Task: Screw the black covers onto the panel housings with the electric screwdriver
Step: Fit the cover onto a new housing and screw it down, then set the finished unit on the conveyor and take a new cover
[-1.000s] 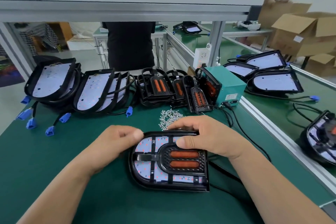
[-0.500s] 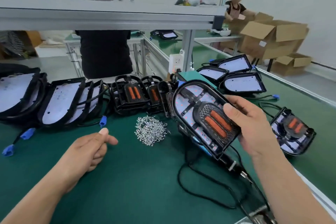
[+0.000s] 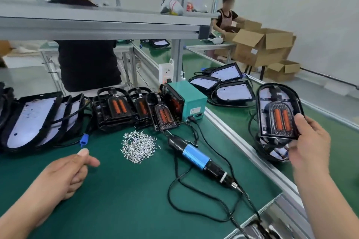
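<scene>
My right hand (image 3: pixel 308 143) grips the lower edge of a panel housing with its black cover (image 3: pixel 276 110) and two orange bars, held upright above the right-hand belt over another covered panel (image 3: pixel 275 151). My left hand (image 3: pixel 66 174) hovers over the green mat, fingers loosely curled, holding nothing. The electric screwdriver (image 3: pixel 196 156), black with a blue band, lies on the mat between my hands, its cable looping to the front. A pile of small silver screws (image 3: pixel 138 144) lies left of the screwdriver's tip.
Uncovered housings (image 3: pixel 38 120) lean at the left; loose black covers (image 3: pixel 116 108) stand in a row beside a teal power box (image 3: pixel 189 101). More panels (image 3: pixel 233 91) lie on the right belt behind an aluminium rail (image 3: pixel 242 145). People work beyond, near cardboard boxes (image 3: pixel 262 46).
My right hand lifted the covered panel off the mat and carried it right, over the belt. My left hand let go and drew back. The screwdriver is now uncovered.
</scene>
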